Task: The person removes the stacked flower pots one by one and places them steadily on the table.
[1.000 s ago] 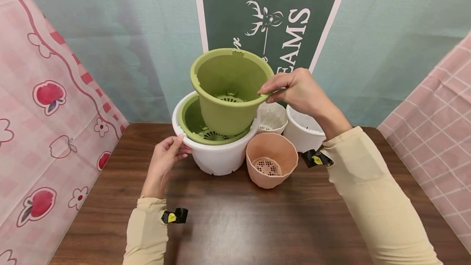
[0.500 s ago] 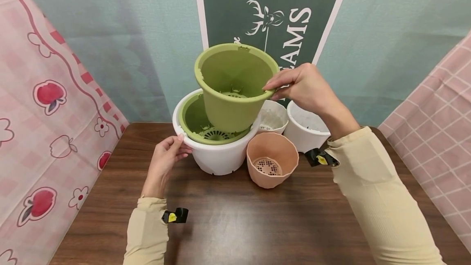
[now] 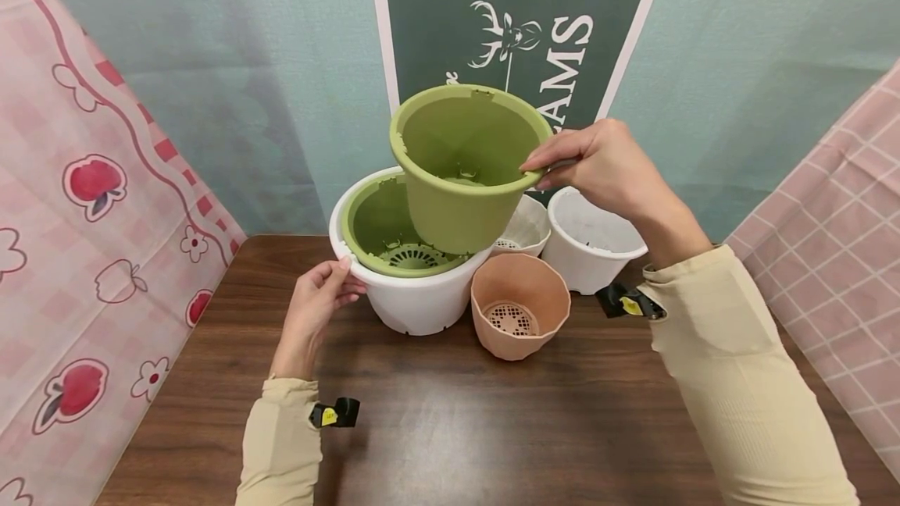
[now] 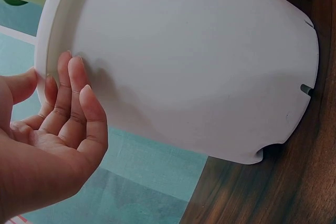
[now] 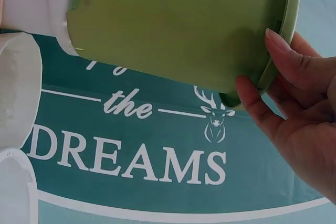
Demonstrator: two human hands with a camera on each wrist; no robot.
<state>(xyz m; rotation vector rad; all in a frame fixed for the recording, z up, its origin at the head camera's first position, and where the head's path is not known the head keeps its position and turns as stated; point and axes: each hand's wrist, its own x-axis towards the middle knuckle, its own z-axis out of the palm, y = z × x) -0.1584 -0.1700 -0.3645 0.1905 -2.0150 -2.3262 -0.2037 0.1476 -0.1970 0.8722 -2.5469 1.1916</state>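
The person's sleeved left forearm [image 3: 280,443] reaches forward, and the left hand [image 3: 316,303] makes a pinch, its thumb [image 4: 21,86] on one side and its slightly bent fingers [image 4: 95,121] on the other. The right forearm [image 3: 752,381] slants in from the right; the right hand [image 3: 605,166] is held higher, the wrist [image 3: 668,229] bent, also pinching

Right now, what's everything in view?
Woodgrain table: 1, brown, under flowerpots
Large flowerpot: 1, white, on table
Nested flowerpot: 1, green, inside large flowerpot
Held flowerpot: 1, green, gripped at rim
Faceted flowerpot: 1, peach, beside large flowerpot
Rear flowerpot: 1, off-white, behind faceted flowerpot
Round flowerpot: 1, white, beside rear flowerpot
Deer-print curtain: 1, teal, behind table
Apple-print cloth: 1, pink, left
Checked cloth: 1, pink, right
Wrist mounts: 2, black, on wrists
Sleeves: 2, cream, on arms
Left hand: 1, pinching large flowerpot's rim
Right hand: 1, pinching held flowerpot's rim
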